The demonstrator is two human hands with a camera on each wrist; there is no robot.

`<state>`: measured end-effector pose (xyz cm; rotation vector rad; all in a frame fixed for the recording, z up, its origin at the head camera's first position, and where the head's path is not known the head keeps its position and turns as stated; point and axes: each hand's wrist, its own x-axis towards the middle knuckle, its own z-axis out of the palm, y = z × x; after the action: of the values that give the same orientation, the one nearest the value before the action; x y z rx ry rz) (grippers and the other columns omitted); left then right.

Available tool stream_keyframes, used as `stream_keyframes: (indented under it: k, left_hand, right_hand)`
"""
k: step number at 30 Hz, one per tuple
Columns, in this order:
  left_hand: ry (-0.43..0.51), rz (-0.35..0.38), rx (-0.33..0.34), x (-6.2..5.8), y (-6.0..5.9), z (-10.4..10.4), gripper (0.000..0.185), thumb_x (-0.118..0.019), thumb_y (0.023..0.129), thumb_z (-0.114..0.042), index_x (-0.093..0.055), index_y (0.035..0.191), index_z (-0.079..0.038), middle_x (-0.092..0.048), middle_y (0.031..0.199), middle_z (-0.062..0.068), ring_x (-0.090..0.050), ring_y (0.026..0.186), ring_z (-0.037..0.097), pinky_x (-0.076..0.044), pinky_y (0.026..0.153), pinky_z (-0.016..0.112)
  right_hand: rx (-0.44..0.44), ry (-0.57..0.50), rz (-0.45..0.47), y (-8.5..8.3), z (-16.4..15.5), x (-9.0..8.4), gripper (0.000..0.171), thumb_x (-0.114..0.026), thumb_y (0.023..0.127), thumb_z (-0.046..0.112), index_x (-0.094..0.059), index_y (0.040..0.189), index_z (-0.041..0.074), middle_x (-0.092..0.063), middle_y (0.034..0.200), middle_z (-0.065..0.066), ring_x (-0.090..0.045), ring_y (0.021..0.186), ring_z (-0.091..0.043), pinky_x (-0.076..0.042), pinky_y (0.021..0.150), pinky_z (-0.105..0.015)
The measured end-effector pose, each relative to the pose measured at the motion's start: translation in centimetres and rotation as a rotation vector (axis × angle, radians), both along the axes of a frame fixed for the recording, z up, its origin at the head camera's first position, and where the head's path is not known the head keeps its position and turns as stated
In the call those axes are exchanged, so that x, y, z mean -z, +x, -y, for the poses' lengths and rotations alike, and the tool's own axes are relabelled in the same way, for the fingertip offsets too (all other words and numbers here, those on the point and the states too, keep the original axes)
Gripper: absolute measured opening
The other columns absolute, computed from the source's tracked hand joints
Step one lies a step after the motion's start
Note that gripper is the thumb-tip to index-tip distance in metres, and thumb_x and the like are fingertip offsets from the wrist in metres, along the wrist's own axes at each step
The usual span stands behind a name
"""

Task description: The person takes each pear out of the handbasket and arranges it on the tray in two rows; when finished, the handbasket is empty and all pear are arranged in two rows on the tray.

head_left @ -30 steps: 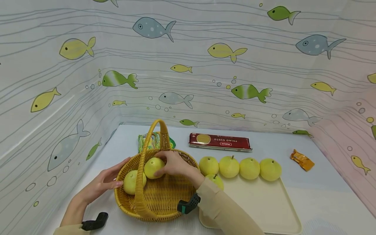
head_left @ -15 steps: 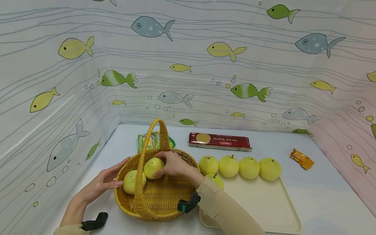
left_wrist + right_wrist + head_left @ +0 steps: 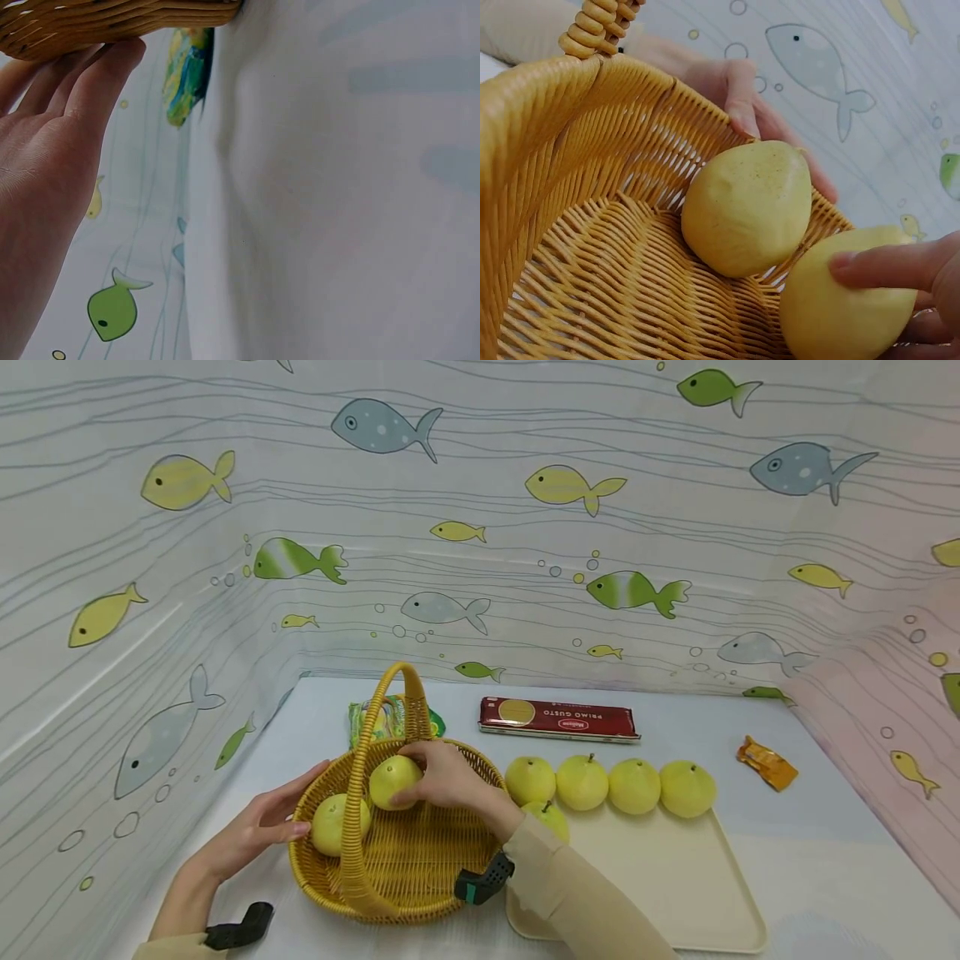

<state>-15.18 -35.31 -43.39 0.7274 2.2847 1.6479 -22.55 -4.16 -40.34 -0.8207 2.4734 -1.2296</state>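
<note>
A yellow wicker basket (image 3: 420, 860) with a tall handle stands left of centre, two yellow pears inside. My right hand (image 3: 448, 774) reaches in from the right and holds the farther pear (image 3: 390, 785); in the right wrist view the thumb presses on this pear (image 3: 832, 315). The other pear (image 3: 327, 831) lies at the basket's left wall, partly behind the handle. My left hand (image 3: 262, 827) rests against the basket's left outer side, thumb tip at the rim. In the left wrist view its straight fingers (image 3: 97, 86) touch the wicker from outside.
Right of the basket, a cream tray (image 3: 652, 885) bears several yellow pears (image 3: 582, 782) along its far and left edges. Behind lie a red biscuit pack (image 3: 558, 718) and a green packet (image 3: 386, 718), partly hidden by the basket. An orange wrapper (image 3: 767, 763) lies far right.
The pear in my right hand has risen slightly and moved a little to the right within the basket. My left hand stays at the basket's side.
</note>
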Motion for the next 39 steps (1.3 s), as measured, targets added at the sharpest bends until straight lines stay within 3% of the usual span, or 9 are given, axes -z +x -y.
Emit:
stream_keyframes:
  k: [10, 18, 30, 39]
  left_hand:
    - [-0.010, -0.003, -0.011, 0.1, 0.2, 0.1, 0.071, -0.049, 0.096, 0.003, -0.017, 0.160, -0.004, -0.018, 0.167, 0.009, -0.027, 0.143, -0.009, -0.031, 0.105, 0.010]
    - [-0.002, -0.008, -0.001, 0.1, 0.1, 0.2, 0.072, -0.048, 0.096, 0.004, -0.017, 0.160, -0.004, -0.017, 0.167, 0.008, -0.026, 0.144, -0.009, -0.030, 0.105, 0.009]
    - [0.008, -0.019, 0.010, 0.1, -0.1, 0.0, 0.072, -0.049, 0.095, 0.005, -0.016, 0.159, -0.001, -0.017, 0.167, 0.009, -0.027, 0.144, -0.009, -0.030, 0.106, 0.009]
    - [0.014, -0.001, 0.010, 0.1, -0.1, 0.0, 0.072, -0.048, 0.096, 0.005, -0.016, 0.160, -0.003, -0.017, 0.168, 0.006, -0.027, 0.144, -0.008, -0.031, 0.106, 0.010]
  right_hand:
    - [0.017, -0.028, -0.004, 0.9, -1.0, -1.5, 0.064, -0.087, 0.076, 0.036, -0.064, 0.133, 0.016, -0.069, 0.118, 0.005, -0.059, 0.100, -0.006, -0.050, 0.084, -0.023]
    - [0.034, -0.091, -0.029, 1.6, -1.9, -1.5, 0.070, -0.088, 0.073, 0.039, -0.063, 0.135, 0.015, -0.069, 0.119, 0.006, -0.061, 0.103, -0.005, -0.049, 0.088, -0.024]
    - [0.048, -0.237, 0.044, 2.8, -4.3, -2.3, 0.065, -0.090, 0.072, 0.031, -0.065, 0.131, 0.019, -0.070, 0.118, 0.008, -0.065, 0.106, -0.007, -0.052, 0.091, -0.027]
    - [0.035, -0.272, 0.064, 4.0, -6.3, -3.2, 0.067, -0.090, 0.073, 0.027, -0.064, 0.134, 0.017, -0.068, 0.125, 0.004, -0.067, 0.108, -0.009, -0.053, 0.091, -0.026]
